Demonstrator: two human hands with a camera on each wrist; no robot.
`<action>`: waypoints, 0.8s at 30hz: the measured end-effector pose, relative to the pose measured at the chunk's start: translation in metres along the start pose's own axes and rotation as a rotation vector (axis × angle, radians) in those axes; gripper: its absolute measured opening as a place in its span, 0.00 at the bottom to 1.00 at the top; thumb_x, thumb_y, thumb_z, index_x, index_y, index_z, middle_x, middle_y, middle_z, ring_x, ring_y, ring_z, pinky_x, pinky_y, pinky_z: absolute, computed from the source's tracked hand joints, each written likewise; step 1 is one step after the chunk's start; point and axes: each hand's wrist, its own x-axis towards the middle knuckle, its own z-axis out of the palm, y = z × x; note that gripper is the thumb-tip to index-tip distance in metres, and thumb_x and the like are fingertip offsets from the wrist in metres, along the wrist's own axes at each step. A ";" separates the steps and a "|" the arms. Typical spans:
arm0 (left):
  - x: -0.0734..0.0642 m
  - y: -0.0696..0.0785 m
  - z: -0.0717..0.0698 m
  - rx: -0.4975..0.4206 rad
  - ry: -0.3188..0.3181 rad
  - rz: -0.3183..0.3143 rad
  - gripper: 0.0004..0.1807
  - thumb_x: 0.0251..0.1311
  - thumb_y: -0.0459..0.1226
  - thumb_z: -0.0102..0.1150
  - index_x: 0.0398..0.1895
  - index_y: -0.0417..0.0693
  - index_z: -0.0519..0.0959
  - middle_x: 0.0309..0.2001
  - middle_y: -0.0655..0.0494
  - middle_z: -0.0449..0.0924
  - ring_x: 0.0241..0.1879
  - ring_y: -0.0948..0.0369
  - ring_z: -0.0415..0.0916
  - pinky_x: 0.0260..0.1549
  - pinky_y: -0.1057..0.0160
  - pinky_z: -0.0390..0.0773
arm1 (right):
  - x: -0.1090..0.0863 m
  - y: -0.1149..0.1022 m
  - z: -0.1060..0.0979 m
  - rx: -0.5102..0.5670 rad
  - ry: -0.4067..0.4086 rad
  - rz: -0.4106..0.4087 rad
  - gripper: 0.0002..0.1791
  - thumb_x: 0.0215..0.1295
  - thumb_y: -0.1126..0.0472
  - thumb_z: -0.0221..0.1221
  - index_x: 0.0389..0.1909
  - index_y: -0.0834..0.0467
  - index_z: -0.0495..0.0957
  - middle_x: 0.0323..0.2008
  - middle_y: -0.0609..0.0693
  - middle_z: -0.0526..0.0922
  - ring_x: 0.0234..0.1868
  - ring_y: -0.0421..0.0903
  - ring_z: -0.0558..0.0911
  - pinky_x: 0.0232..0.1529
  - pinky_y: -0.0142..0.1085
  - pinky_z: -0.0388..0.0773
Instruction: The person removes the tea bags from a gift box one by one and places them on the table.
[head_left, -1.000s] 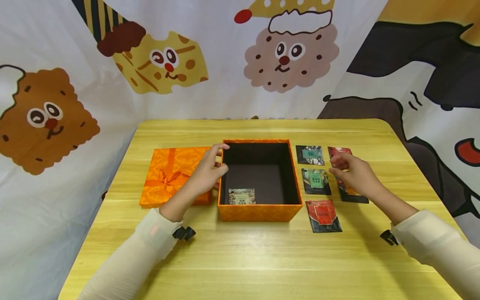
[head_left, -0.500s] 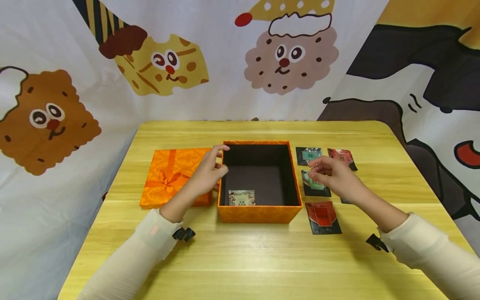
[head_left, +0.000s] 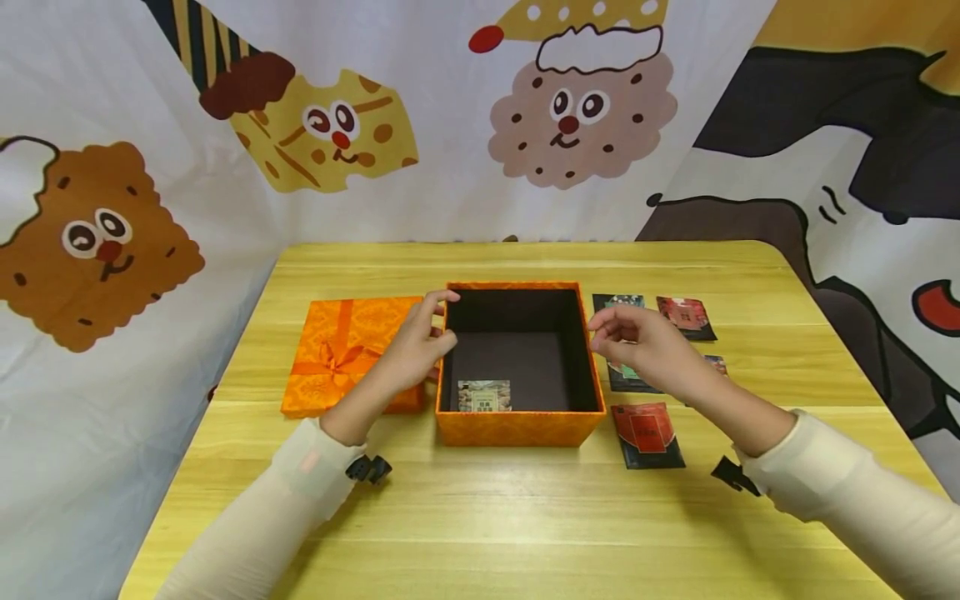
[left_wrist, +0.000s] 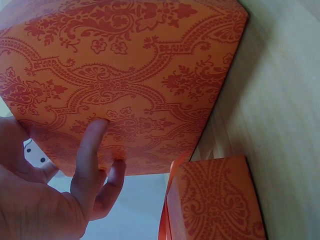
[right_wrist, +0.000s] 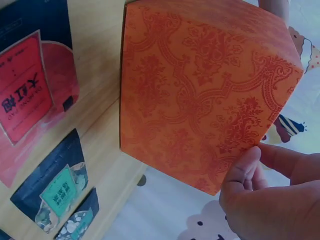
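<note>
An open orange patterned box (head_left: 521, 428) with a dark inside stands mid-table, one sachet (head_left: 484, 396) lying on its floor near the front. My left hand (head_left: 408, 350) holds the box's left wall, fingertips against the patterned outside and index finger over the rim. At the right rim is my right hand (head_left: 648, 346); in the right wrist view its thumb and index finger pinch the upper edge of the box wall (right_wrist: 200, 95). Beside the box lie a red and black sachet (head_left: 647, 435), a green-labelled sachet (head_left: 630, 379) and another behind it (head_left: 609, 308), both partly hidden by the hand.
The orange box lid (head_left: 318, 329) with a ribbon bow rests left of the box, partly behind my left forearm. Farther right are a red sachet (head_left: 686, 317) and one mostly hidden by my right wrist (head_left: 716, 363). A cartoon-printed cloth (head_left: 450, 208) hangs behind the table.
My right hand has moved left from above the rightmost sachets, across the green-labelled one, to the box's right rim. The left hand and the box have stayed in place.
</note>
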 end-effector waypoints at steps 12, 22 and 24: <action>0.001 0.001 0.001 -0.009 0.003 -0.017 0.31 0.70 0.33 0.50 0.74 0.60 0.60 0.69 0.43 0.56 0.37 0.48 0.69 0.22 0.49 0.85 | 0.009 -0.020 0.007 0.028 -0.043 -0.040 0.07 0.71 0.68 0.62 0.47 0.62 0.80 0.40 0.58 0.83 0.39 0.51 0.85 0.40 0.35 0.85; 0.001 -0.002 0.000 -0.023 -0.014 0.012 0.31 0.71 0.33 0.49 0.76 0.56 0.59 0.70 0.38 0.55 0.34 0.49 0.68 0.21 0.50 0.84 | 0.022 -0.038 0.027 0.050 -0.148 -0.100 0.06 0.70 0.68 0.63 0.44 0.58 0.82 0.41 0.55 0.84 0.41 0.52 0.85 0.43 0.35 0.86; 0.001 -0.002 0.000 -0.023 -0.015 0.011 0.31 0.71 0.33 0.49 0.76 0.56 0.59 0.70 0.38 0.54 0.34 0.50 0.68 0.21 0.51 0.84 | 0.026 -0.042 0.032 0.048 -0.171 -0.099 0.06 0.70 0.67 0.63 0.44 0.57 0.82 0.41 0.55 0.84 0.40 0.53 0.84 0.43 0.36 0.86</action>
